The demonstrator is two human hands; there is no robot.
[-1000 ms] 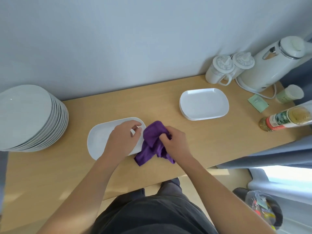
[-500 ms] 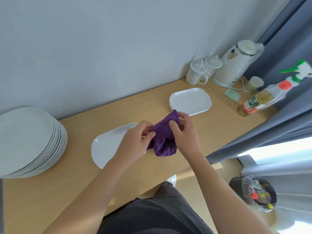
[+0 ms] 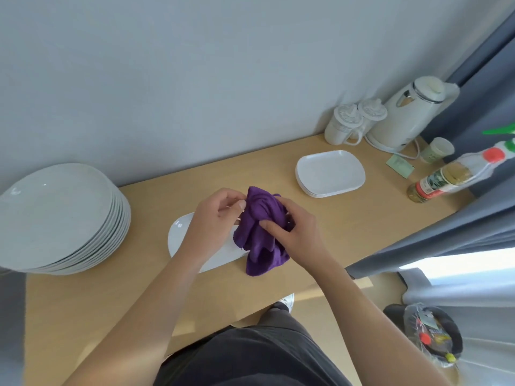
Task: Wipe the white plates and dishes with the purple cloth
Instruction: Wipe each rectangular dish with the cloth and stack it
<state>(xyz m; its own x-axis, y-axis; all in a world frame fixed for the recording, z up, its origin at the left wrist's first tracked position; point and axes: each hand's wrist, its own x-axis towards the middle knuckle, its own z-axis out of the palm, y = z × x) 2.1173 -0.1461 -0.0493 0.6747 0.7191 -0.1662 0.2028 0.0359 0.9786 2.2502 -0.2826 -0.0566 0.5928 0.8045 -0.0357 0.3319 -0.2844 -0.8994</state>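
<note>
Wooden counter (image 3: 362, 218): tall stack of round plates (image 3: 55, 215) far left, likely queue awaiting wipe. Oval dish (image 3: 181, 235) flat at centre under hands, probably current item. Rectangular plates (image 3: 330, 172) stacked right, well apart. Purple cloth (image 3: 262, 235) bunched over dish's right end, clutched by right hand (image 3: 298, 232), top edge pinched by left hand (image 3: 214, 224); looks like regathering into wiping pad.

light: soft, even daylight | glare: window (image 3: 459, 268) lower right | edges: wide-angle stretch, spray bottle (image 3: 451, 176) smeared | centre: sharp
</note>
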